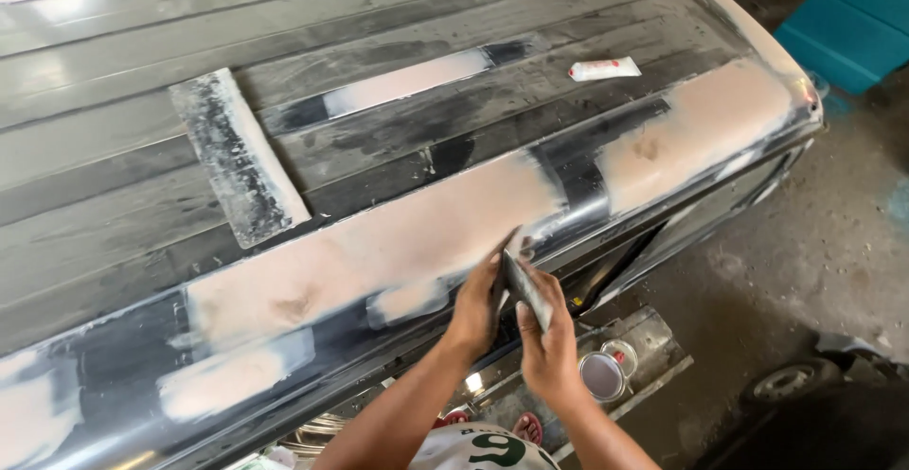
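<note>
I grip a filler spreader (524, 285) in my right hand (549, 347), my left hand (476, 307) closed on its blade, at the van roof's (114, 139) near edge. Keep it flat, feathering the pinkish filler patch (398, 233).

Head camera looks steeply down (close) over the vehicle roof (379, 129) edge.

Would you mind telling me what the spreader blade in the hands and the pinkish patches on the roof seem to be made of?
The spreader blade, held by both hands, looks like thin grey metal, possibly plastic: flat and stiff. The pinkish patches look like dried body filler: matt and smeared over the glossy dark ribbed roof, which is probably painted sheet metal.
</note>
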